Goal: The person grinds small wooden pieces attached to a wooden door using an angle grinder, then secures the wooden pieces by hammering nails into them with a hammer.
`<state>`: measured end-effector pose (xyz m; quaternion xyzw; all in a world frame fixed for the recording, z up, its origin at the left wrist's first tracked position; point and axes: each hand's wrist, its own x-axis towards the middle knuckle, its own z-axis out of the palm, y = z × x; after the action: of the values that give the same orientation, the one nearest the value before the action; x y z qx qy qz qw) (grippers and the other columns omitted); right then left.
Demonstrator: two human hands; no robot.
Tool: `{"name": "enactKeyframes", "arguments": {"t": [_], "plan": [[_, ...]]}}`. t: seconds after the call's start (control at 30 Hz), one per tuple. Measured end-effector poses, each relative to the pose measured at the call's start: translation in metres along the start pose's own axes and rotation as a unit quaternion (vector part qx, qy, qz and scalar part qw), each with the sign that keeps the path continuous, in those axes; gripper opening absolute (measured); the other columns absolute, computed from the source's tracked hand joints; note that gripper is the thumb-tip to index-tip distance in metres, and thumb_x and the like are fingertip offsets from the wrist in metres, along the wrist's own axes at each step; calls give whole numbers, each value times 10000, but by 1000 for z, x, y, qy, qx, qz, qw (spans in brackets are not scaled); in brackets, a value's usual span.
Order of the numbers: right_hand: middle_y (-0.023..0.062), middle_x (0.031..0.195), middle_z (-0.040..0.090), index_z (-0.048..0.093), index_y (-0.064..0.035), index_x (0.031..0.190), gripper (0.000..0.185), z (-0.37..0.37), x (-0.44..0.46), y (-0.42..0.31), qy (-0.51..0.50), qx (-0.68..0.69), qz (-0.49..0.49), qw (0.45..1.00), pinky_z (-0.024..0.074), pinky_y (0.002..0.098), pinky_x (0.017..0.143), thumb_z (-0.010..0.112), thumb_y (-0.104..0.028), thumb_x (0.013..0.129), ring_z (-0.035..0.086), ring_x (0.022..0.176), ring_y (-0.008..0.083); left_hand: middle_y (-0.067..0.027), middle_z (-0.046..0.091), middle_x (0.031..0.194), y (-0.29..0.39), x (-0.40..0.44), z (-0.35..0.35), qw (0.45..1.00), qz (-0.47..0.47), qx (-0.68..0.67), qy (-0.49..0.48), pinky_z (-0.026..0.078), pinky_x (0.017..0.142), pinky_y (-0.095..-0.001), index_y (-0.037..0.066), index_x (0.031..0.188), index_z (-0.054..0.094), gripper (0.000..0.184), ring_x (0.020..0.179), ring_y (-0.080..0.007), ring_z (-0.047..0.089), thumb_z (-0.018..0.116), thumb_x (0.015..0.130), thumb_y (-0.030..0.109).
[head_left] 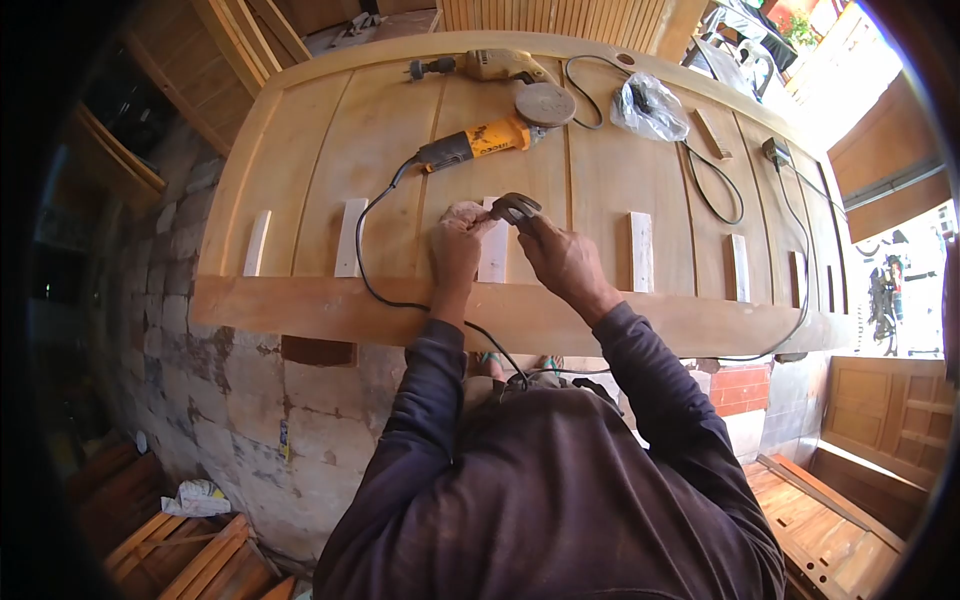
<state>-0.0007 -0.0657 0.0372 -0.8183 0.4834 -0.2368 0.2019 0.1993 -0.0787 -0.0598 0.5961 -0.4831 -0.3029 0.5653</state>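
A large wooden door panel [500,110] lies flat in front of me, with several pale wood strips standing out from its near rail. My left hand [463,235] is closed at the left side of the middle strip [493,256]; what its fingers pinch is too small to tell. Just right of that strip, my right hand [558,262] is wrapped round a dark metal tool [515,208] with a curved head, held close to my left fingertips. Beyond my hands lies an orange angle grinder [480,142] with a round disc.
A drill [490,65] lies near the panel's far edge, beside a plastic bag [648,108] with dark contents. The grinder's black cable crosses the near rail by my left forearm. A plug [776,151] and cord lie at right. Wooden panels [835,525] stand at lower right.
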Motion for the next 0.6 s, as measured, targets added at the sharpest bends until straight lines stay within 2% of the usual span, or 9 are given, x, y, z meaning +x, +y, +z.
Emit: {"name": "enactKeyframes", "arguments": {"t": [0.03,0.13,0.17,0.27,0.33,0.37,0.43,0.53,0.6], "plan": [[223,827,724,606,-85,1232,260,0,0,1,20,4,-13,1000,547,534,608,648,-242,1028,706,735,433,-129,727,974,0,1,0,1000,-17,-17,0,563,811,-331,-31,916,769,170,888,-233,706,864,815,67],[223,787,712,604,-91,1240,262,-3,1,-6,89,36,-53,994,547,525,594,630,-257,1038,703,707,428,-86,722,998,1,-1,-2,994,74,83,19,558,792,-316,-22,912,754,157,874,-175,690,860,829,58],[222,775,708,603,-93,1243,263,-4,1,-9,114,50,-66,990,547,522,591,624,-262,1042,702,699,426,-91,723,998,0,-2,-2,994,72,75,18,557,794,-322,-23,904,755,155,872,-181,690,860,826,59],[219,796,713,607,-89,1222,251,-4,-4,-12,99,39,-79,991,548,516,588,629,-262,1041,704,698,420,-107,724,999,-3,1,0,997,52,49,11,552,803,-331,-25,890,759,145,870,-193,687,857,824,58],[211,840,722,611,-88,1218,249,-1,0,-4,33,-15,-34,999,550,508,589,650,-246,1030,709,714,414,-116,724,999,-1,1,1,1000,11,27,0,547,811,-328,-27,890,765,132,873,-196,683,849,832,57],[207,862,727,613,-88,1216,248,-1,2,-1,0,-41,-10,999,551,505,589,661,-237,1024,711,723,410,-122,735,1002,0,1,0,998,30,52,-4,556,821,-337,-25,918,770,150,890,-220,697,851,828,64],[204,880,730,616,-88,1215,251,-7,4,-2,26,-23,-18,999,552,501,591,664,-243,1024,713,723,410,-135,758,1009,-2,2,-5,993,66,100,-11,574,841,-357,-21,974,779,198,924,-268,724,853,819,78],[204,891,734,616,-91,1227,264,-26,7,-20,101,34,-56,993,553,499,595,651,-266,1033,714,721,413,-139,762,1098,1,-7,-5,1000,-7,4,-2,567,946,-383,-14,1128,754,334,1035,-300,719,847,825,92],[206,894,735,618,-92,1235,271,-26,4,-26,154,66,-82,983,553,499,596,641,-278,1039,715,721,414,-158,729,1252,26,-29,-18,980,49,191,-5,499,1076,-433,2,1236,719,371,1226,-338,654,794,899,136]]}}
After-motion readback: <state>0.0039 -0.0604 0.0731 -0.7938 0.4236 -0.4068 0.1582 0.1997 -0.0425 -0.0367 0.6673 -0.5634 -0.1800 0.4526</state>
